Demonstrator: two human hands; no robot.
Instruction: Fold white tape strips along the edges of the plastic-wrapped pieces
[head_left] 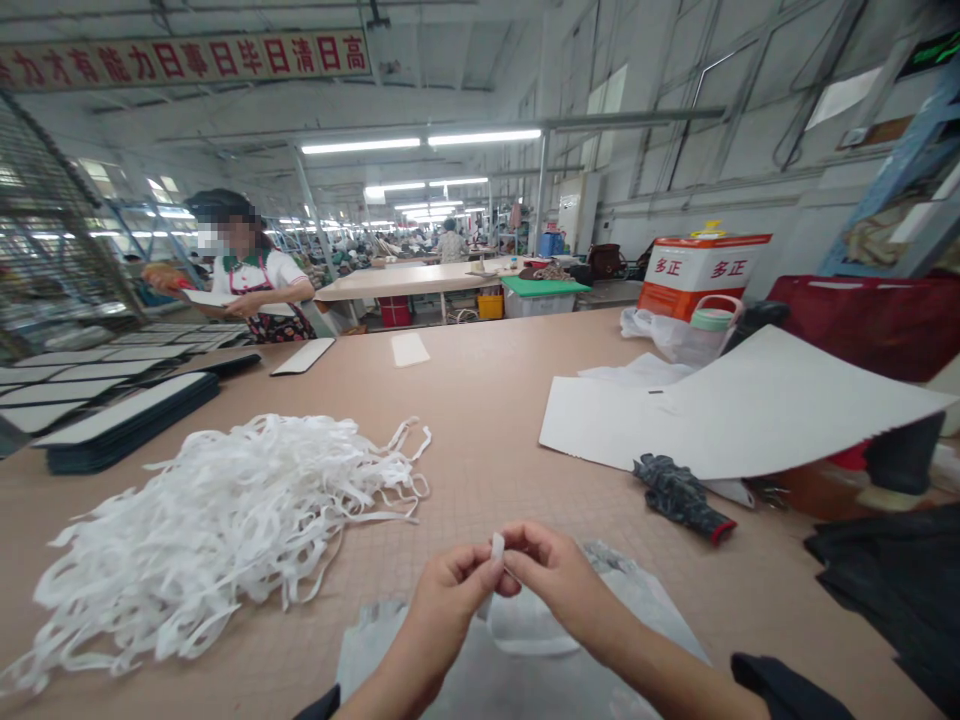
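My left hand (459, 590) and my right hand (551, 565) meet low in the middle of the view, fingers pinched together. Between them they grip a white fabric strip (525, 632), whose short end pokes up at the fingertips while the rest loops down below. Beneath the hands lies a pale grey plastic sheet or bag (442, 680). To the left spreads a big tangled heap of similar white strips (217, 520), with several loose ends trailing toward the middle of the table.
On the brown table (480, 400), a dark knitted glove (682, 498) lies right, by a large curved white sheet (720, 410). An orange-and-white box (701, 275) stands behind. Stacked dark-edged panels (127, 420) sit left. Across the table, a person (255, 280) handles a white panel.
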